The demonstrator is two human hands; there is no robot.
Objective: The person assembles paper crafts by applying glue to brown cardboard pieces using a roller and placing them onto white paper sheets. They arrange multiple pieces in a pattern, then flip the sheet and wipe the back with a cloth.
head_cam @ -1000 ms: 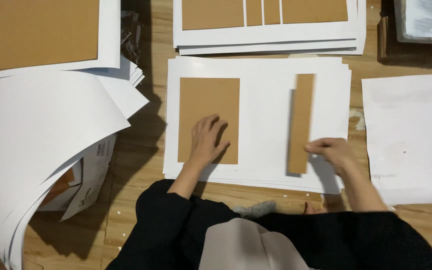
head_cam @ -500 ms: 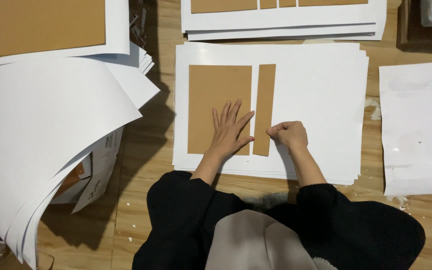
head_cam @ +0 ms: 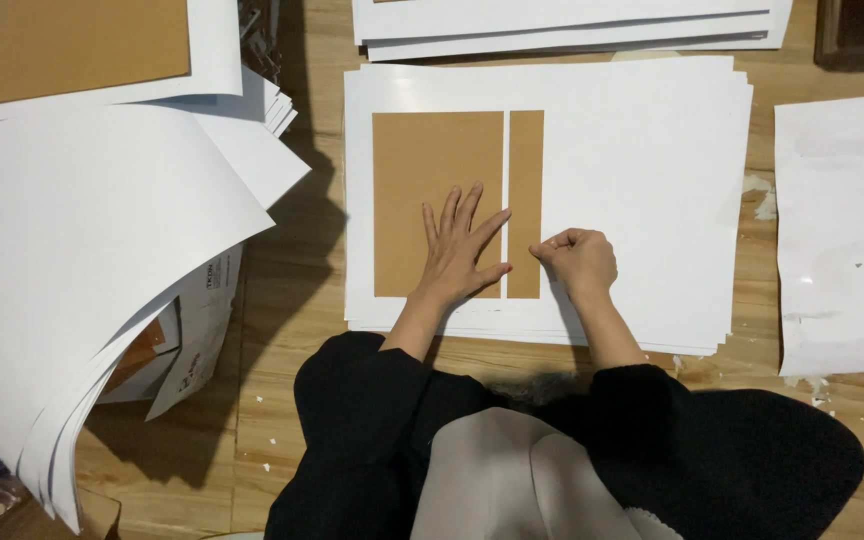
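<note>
A stack of white sheets [head_cam: 642, 190] lies on the wooden floor in front of me. On its top sheet a wide brown cardboard panel [head_cam: 422, 170] lies flat, with a narrow brown cardboard strip [head_cam: 525, 170] just to its right, a thin white gap between them. My left hand [head_cam: 460, 250] presses flat on the lower right part of the wide panel, fingers spread. My right hand [head_cam: 580, 260] is curled, its fingertips touching the right edge of the strip near its lower end.
A tall curling pile of white sheets [head_cam: 72, 260] sits at the left, with a brown-panelled sheet [head_cam: 62, 45] above it. More stacked sheets [head_cam: 572, 25] lie at the top, and a single white sheet [head_cam: 842, 230] lies at the right. Paper scraps dot the floor.
The narrow strip has been carried from the right part of the sheet to lie straight beside the wide panel. My right hand moved left with it; my left hand stays on the panel.
</note>
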